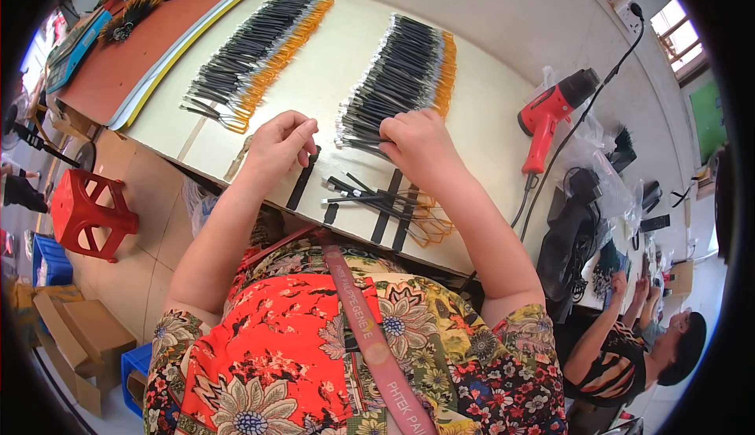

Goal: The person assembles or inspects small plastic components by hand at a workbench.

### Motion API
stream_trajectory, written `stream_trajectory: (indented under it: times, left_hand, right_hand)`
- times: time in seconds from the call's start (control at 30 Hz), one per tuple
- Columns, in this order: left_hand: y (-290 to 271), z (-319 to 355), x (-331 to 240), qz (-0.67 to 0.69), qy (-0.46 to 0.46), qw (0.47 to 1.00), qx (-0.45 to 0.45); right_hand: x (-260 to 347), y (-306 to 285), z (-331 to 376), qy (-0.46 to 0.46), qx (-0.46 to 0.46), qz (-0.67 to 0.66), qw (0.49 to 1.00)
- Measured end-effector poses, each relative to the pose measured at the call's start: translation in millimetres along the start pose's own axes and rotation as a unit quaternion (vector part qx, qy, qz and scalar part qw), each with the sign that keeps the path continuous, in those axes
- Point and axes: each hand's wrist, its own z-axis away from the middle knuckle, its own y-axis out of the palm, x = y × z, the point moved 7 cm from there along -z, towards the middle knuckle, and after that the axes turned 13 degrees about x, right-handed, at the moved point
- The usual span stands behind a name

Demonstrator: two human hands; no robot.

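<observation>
Your left hand (pixel 279 142) is curled, with the fingertips (pixel 308 130) pinched together just above the far end of a black strip (pixel 302 178) that lies on the pale work board (pixel 487 112); I cannot tell if something thin is held in the pinch, because it is too small to see. Your right hand (pixel 421 145) rests palm down, its fingers closed over the near end of the right row of black wires with orange ends (pixel 405 77), so the bundle runs from under your fingers away to the far side. Just near of this hand, between both hands and toward your body, a small loose group of the same wires (pixel 377 195) lies across more black strips (pixel 387 207), with thin orange loops (pixel 429 219) at its right end. The loose group touches neither hand. A second row of wires (pixel 255 57) lies far and to the left, well apart from your left hand. On the right of the board lies a red heat gun (pixel 550 116) with a black cable. On the floor at left stands a red stool (pixel 88 213). At the near right another person (pixel 629 348) sits at a table.
</observation>
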Motion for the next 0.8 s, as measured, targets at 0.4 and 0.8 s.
stream_trajectory:
  times: [0.4, 0.8]
  left_hand:
    - [-8.3, 12.1, 5.8, -0.005, -0.003, 1.0, -0.002]
    - [26.7, 15.5, -1.7, -0.034, 0.038, 0.997, 0.063]
  right_hand:
    - [11.6, 21.1, 26.3, -0.013, 0.142, -0.066, 0.988]
    - [23.3, 24.3, 36.7, -0.026, 0.102, -0.04, 0.994]
